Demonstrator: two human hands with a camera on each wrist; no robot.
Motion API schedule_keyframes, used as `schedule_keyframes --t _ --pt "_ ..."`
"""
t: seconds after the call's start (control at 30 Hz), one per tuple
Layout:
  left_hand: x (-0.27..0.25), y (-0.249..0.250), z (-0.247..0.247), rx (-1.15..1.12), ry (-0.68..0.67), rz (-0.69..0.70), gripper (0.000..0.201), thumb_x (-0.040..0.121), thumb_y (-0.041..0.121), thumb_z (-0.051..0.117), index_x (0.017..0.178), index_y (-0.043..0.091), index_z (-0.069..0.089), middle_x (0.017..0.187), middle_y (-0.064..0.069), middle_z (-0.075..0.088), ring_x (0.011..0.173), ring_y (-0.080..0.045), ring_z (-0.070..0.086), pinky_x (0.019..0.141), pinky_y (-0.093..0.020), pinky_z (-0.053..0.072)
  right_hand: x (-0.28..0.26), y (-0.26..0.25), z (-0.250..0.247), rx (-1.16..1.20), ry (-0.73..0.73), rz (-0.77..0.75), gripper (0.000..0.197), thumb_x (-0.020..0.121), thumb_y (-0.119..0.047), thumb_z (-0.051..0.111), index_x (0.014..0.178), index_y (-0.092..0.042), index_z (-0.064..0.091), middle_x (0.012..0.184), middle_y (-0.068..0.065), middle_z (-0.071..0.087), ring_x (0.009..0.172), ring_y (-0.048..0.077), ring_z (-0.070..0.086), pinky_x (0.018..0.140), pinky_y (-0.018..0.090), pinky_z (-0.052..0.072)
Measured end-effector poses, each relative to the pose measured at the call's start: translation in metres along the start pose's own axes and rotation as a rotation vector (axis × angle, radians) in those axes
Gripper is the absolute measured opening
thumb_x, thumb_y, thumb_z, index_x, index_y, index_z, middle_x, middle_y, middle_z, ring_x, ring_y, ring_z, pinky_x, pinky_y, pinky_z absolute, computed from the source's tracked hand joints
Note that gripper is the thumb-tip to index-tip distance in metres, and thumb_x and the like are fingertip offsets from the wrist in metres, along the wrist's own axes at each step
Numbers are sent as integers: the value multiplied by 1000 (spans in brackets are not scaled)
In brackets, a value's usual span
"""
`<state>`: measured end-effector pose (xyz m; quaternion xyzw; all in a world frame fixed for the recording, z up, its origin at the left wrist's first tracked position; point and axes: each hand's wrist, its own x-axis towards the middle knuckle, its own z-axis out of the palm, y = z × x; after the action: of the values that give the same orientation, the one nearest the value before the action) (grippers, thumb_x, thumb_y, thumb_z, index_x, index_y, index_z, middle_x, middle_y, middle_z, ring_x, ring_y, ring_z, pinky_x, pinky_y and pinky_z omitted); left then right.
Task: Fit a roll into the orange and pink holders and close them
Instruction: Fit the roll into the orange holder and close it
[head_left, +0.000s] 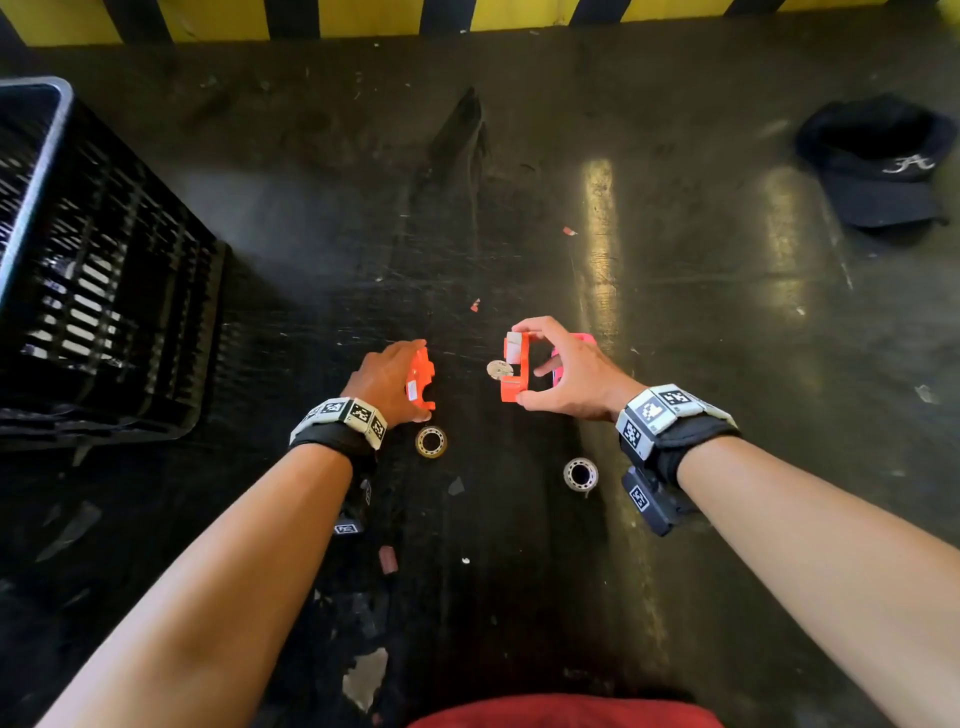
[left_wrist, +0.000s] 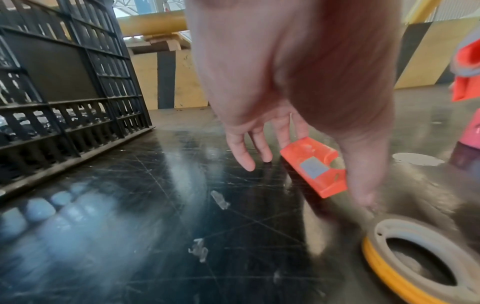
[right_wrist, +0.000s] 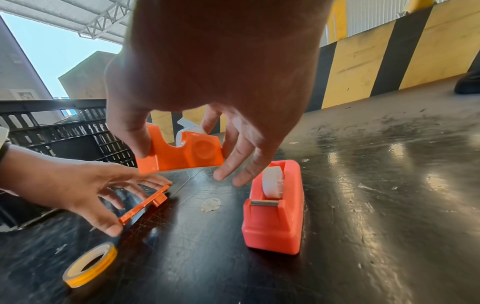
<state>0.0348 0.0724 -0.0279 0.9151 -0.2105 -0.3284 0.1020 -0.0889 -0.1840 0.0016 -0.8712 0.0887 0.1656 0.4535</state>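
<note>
My right hand (head_left: 537, 364) pinches the orange holder body (head_left: 517, 370) between thumb and fingers and holds it above the table; a white roll (right_wrist: 191, 130) sits in it. My left hand (head_left: 415, 379) grips the flat orange side cover (left_wrist: 314, 166) by its ends, low over the table, left of the body and apart from it. The pink holder (right_wrist: 275, 209) stands shut on the table under my right palm with a white roll (right_wrist: 272, 183) inside. A yellow roll (head_left: 431, 441) and a whitish roll (head_left: 580, 474) lie loose near my wrists.
A black slatted crate (head_left: 93, 270) stands at the left. A dark cap (head_left: 878, 161) lies at the far right. A round paper disc (head_left: 500, 369) lies between my hands. A yellow-and-black striped wall (head_left: 363, 15) bounds the scratched black table at the back.
</note>
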Motion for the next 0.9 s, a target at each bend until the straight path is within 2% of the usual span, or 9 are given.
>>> schedule_keyframes --t 0.17,0.23,0.33,0.43,0.6,0.67,0.77,0.83,0.9 --pt "-4 18 -15 -445 38 104 101 71 37 90 155 23 36 147 8 59 136 -13 51 110 -32 38 0 -1 0 66 -1 16 83 70 -36 84 140 -42 40 138 -6 55 103 13 72 87 35 57" --pt "-11 40 -25 -583 -39 175 97 75 33 88 156 24 35 146 12 60 133 -9 53 110 -33 40 -2 -2 -2 100 8 19 81 70 -35 82 140 -44 41 141 -5 53 105 15 72 76 30 56" --pt "-19 65 -32 -664 -125 245 98 77 32 88 158 26 33 152 7 54 135 -15 56 113 -45 45 -11 -8 -9 139 30 4 75 78 -26 83 140 -41 43 139 -7 53 107 14 70 65 27 59" --pt "-28 79 -31 -699 -160 251 98 79 28 87 159 24 31 148 9 55 133 -18 59 114 -51 45 -24 -11 -16 167 59 1 73 79 -24 85 138 -41 45 139 -5 55 107 15 70 79 42 64" --pt "-38 90 -30 -709 -219 237 94 82 17 84 160 22 31 119 29 58 115 -2 65 115 -51 44 -43 -14 -24 191 77 -4 72 77 -23 84 136 -42 48 134 -3 57 109 19 69 87 44 62" --pt "-42 94 -32 -718 -236 241 94 84 15 82 161 21 29 117 29 59 112 -1 68 114 -45 46 -49 -16 -26 199 88 -4 72 74 -26 84 135 -43 49 133 -3 59 106 17 70 91 46 61" --pt "-47 98 -37 -735 -275 242 93 86 12 80 161 20 26 120 25 59 114 -8 71 93 -25 52 -54 -19 -30 198 86 -1 74 66 -36 82 133 -43 51 128 -8 60 104 16 71 98 46 58" --pt "-50 99 -39 -731 -291 237 93 85 14 80 161 21 27 121 20 63 117 -14 71 91 -26 50 -57 -21 -32 207 73 0 77 61 -43 81 132 -44 52 129 -6 61 105 16 72 100 47 56" --pt "-52 100 -39 -723 -289 252 93 85 15 81 161 22 28 129 15 65 118 -15 71 100 -34 49 -59 -21 -33 215 67 0 78 60 -45 82 132 -44 52 131 -2 61 106 17 72 101 49 56"
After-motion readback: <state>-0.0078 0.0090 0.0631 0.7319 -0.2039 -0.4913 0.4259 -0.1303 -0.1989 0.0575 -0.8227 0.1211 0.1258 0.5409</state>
